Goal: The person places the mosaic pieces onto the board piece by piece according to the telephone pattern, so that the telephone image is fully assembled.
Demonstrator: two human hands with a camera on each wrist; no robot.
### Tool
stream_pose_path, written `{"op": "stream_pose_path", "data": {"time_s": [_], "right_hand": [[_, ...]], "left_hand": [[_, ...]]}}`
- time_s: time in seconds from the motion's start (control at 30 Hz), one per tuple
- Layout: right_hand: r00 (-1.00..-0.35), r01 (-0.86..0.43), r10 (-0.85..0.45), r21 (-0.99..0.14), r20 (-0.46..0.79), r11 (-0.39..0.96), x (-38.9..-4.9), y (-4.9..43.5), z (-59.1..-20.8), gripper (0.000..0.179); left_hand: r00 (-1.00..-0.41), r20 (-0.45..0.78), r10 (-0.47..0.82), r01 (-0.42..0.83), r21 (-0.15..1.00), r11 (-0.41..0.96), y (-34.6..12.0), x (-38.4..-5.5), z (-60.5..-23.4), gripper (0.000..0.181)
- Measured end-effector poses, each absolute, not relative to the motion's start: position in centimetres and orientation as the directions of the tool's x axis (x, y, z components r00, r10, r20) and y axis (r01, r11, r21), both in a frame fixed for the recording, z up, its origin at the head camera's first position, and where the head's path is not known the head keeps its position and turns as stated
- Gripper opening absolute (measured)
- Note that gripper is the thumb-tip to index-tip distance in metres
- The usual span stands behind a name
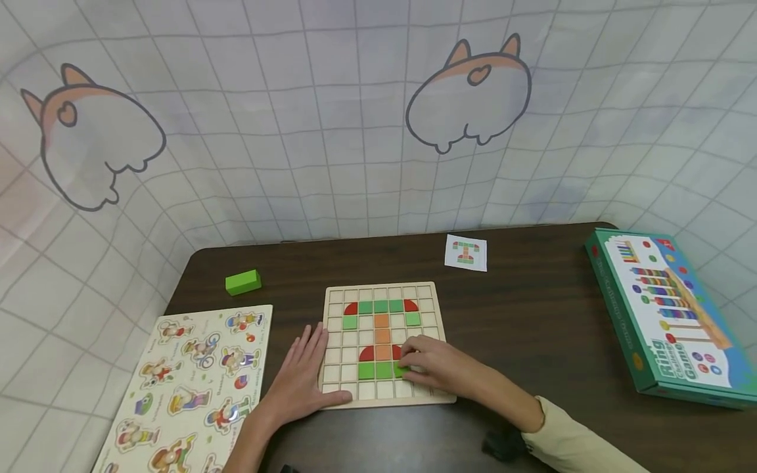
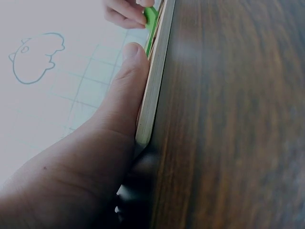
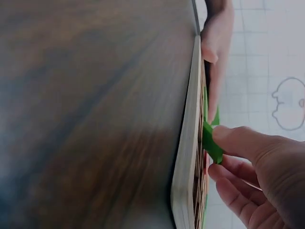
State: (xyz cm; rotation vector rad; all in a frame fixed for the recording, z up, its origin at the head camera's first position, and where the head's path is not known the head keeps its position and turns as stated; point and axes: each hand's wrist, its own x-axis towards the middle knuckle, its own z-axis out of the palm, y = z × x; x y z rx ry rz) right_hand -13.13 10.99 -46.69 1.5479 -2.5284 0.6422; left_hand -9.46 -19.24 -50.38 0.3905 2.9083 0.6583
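Observation:
A square wooden grid board (image 1: 424, 294) lies on the dark table in the head view. Green, orange and red tiles fill some of its cells, with a column of orange squares (image 1: 382, 336) in the middle. My left hand (image 1: 298, 376) rests along the board's left side, fingers extended and thumb across the lower left corner. At the lower right of the pattern, my right hand (image 1: 440, 366) pinches a green tile (image 3: 212, 143) between thumb and fingertips. The right wrist view shows that tile tilted against the board's surface. Beside it, a red tile is partly covered by the right fingers.
Behind the board lies a small pattern card (image 1: 466, 253). A green block (image 1: 243, 282) stands at the back left, above a picture puzzle board (image 1: 198, 374). On the right is a green game box (image 1: 674, 315). A gridded curtain (image 1: 331, 144) hangs behind the table.

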Motion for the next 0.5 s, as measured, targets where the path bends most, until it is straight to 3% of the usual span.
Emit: {"op": "stream_pose_path", "data": {"time_s": [0.5], "right_hand": [[-0.461,-0.883,-0.839,-0.238,0.288,0.404,-13.21,10.75,-46.63,0.013]], "left_hand": [[-0.957,-0.098,0.273,0.207,0.428,0.88,-19.18,-9.52,-50.21,0.125]]}}
